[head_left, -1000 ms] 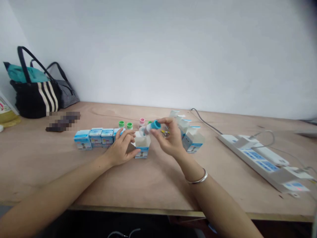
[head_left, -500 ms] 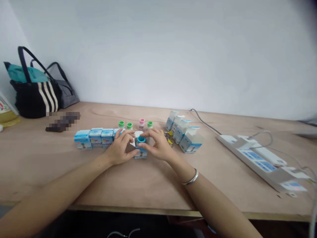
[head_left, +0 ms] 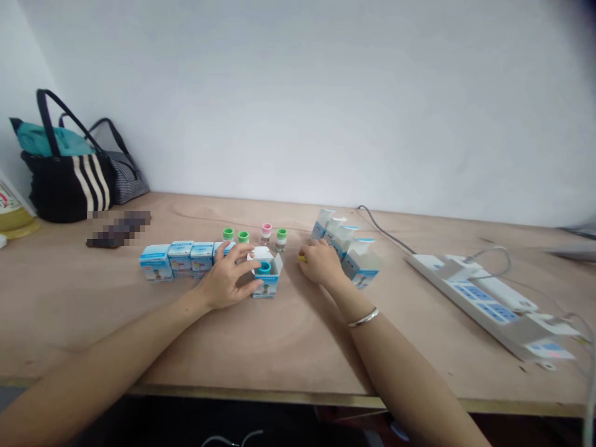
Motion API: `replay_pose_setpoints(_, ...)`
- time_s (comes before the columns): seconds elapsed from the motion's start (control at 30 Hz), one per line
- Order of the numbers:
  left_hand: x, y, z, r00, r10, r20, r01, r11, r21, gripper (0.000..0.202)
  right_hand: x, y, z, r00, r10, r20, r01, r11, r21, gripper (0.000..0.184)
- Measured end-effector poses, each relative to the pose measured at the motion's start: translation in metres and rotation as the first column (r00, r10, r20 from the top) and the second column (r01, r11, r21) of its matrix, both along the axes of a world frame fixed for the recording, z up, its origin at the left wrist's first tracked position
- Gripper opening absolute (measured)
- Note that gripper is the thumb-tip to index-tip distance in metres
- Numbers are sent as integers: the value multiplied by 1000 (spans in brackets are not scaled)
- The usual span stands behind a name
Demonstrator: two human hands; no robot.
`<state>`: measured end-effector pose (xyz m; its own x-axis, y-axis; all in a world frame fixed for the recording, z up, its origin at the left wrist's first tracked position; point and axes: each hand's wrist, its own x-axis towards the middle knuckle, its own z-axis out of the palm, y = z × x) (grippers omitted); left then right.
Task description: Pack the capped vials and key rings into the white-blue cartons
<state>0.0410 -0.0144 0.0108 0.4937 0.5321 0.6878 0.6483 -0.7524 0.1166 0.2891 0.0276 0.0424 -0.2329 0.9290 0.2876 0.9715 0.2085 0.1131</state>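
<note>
A small blue-and-white carton [head_left: 266, 287] stands upright with its top flaps raised. Inside sits a bottle with a blue ring-shaped cap [head_left: 263, 267], only its top showing. My left hand [head_left: 226, 279] grips the carton's left side, thumb at the front and fingers by the flap. Further right, my right hand [head_left: 321, 262] has its fingers closed on a small yellow piece [head_left: 302, 258], mostly hidden under them. Behind the carton are small bottles with green caps [head_left: 281, 234] and one with a pink cap [head_left: 266, 230].
Closed cartons [head_left: 181, 257] stand in a row at left. Several cartons with raised flaps [head_left: 361, 264] line up beyond my right hand. A power strip [head_left: 484, 304] with cables lies at right. Bags [head_left: 69, 180] and a blurred dark object [head_left: 118, 230] are at far left.
My right hand has let go of the blue-capped bottle, which now sits lower in the carton, and has moved right to the yellow piece. My left hand stays at the carton.
</note>
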Motion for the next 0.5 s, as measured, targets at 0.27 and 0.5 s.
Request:
replay_pose_setpoints(0.27, -2, 0, 0, 1000, -6, 12, 6, 999, 37, 25, 1, 1, -2, 997, 36, 65, -26, 989, -146, 29)
replay_pose_setpoints(0.5, -7, 1, 2, 999, -45, 6, 45, 994, 99, 22, -3, -2, -2, 986, 166, -30, -169, 968, -187, 39)
